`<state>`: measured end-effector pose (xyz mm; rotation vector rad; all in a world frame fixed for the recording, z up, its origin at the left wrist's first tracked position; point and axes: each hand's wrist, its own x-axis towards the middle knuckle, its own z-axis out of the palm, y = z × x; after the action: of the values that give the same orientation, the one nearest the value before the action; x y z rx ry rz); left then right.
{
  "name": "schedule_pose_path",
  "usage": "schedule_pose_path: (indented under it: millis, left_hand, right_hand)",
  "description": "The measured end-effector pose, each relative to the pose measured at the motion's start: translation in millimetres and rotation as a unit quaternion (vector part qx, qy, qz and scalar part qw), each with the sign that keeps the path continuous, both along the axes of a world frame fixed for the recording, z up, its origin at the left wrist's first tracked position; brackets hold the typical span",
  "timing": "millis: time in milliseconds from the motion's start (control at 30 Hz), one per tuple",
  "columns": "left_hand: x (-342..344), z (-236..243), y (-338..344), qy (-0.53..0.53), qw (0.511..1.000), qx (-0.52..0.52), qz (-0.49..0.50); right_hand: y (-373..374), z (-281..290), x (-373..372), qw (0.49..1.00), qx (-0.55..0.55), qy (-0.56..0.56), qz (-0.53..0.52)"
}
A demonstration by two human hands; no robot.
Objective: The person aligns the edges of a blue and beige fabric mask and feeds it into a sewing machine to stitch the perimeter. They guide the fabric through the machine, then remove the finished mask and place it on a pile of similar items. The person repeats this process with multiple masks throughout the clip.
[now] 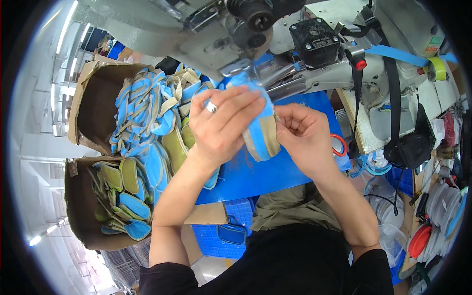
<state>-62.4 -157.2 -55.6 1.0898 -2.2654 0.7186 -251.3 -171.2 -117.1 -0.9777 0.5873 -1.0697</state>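
At the sewing machine (pixel 221 34), my left hand (pixel 219 120), with a ring on one finger, has its fingers closed over a blue and beige fabric piece (pixel 260 137) just below the machine's metal presser area. My right hand (pixel 307 140) pinches the beige edge of the same piece on its right side. The piece hangs in a curve between my hands over a blue work surface (pixel 246 182). Red-handled scissors (pixel 340 145) lie to the right of my right hand, partly hidden.
A heap of blue and beige strips (pixel 142 103) and pouch-like pieces (pixel 174 152) lies left, beside two cardboard boxes (pixel 88 110), the lower holding pieces (pixel 125 196). Right are black straps (pixel 393 118), a side table (pixel 435 113) and spools (pixel 437 211). A blue crate (pixel 206 241) stands below.
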Motion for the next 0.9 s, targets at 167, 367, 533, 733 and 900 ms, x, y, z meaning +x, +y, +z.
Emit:
schedule_pose_path:
  millis: [167,367,533,733,900]
  left_hand:
    - [4,-1,-3,0.005,1.000,-0.011,0.002]
    - [-3,-1,3,0.005,1.000,-0.015,-0.008]
    - [-9,-10,2,0.129,0.991,0.024,-0.040]
    - [-10,-12,15,0.297,0.937,0.186,0.000]
    - [-13,0,20,0.348,0.894,0.281,0.019]
  right_hand:
    - [-3,1,0,1.000,-0.006,-0.008,0.004]
    - [-7,2,0,0.999,-0.031,0.008,-0.011]
    - [-6,0,-5,0.993,-0.092,0.053,-0.045]
    - [-3,-4,-5,0.994,-0.095,0.033,-0.043]
    - [-3,-12,-1,0.995,-0.093,0.001,-0.033]
